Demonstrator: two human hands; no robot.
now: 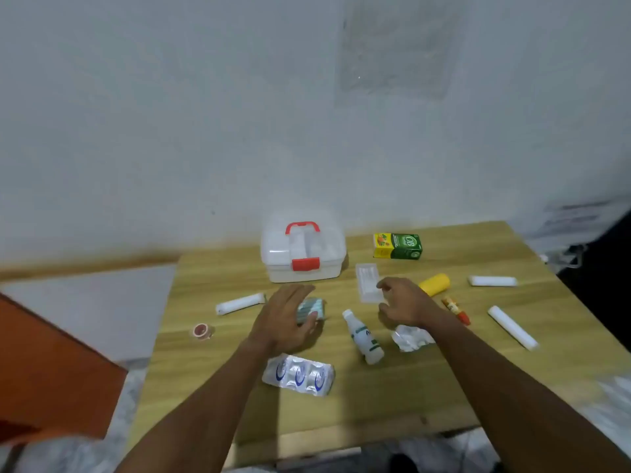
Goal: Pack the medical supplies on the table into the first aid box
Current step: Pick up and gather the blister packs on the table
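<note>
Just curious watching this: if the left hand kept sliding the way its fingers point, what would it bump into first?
Probably the first aid box. The left hand lies over a small teal packet, fingers pointing up-table toward the closed box's front; height above the table is unclear.

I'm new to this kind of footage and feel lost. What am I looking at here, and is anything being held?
There is no machine: one picture, from a camera worn on a person's head, looking down at their bare arms over a wooden table. The left hand lies over a small greenish pack; whether it grips it is unclear. The right hand hovers open beside a white flat packet, holding nothing. At the back stands the first aid box, lid shut. Around lie a blister pack, a white bottle, white rolls such as one at left, a yellow tube and a green carton.
</note>
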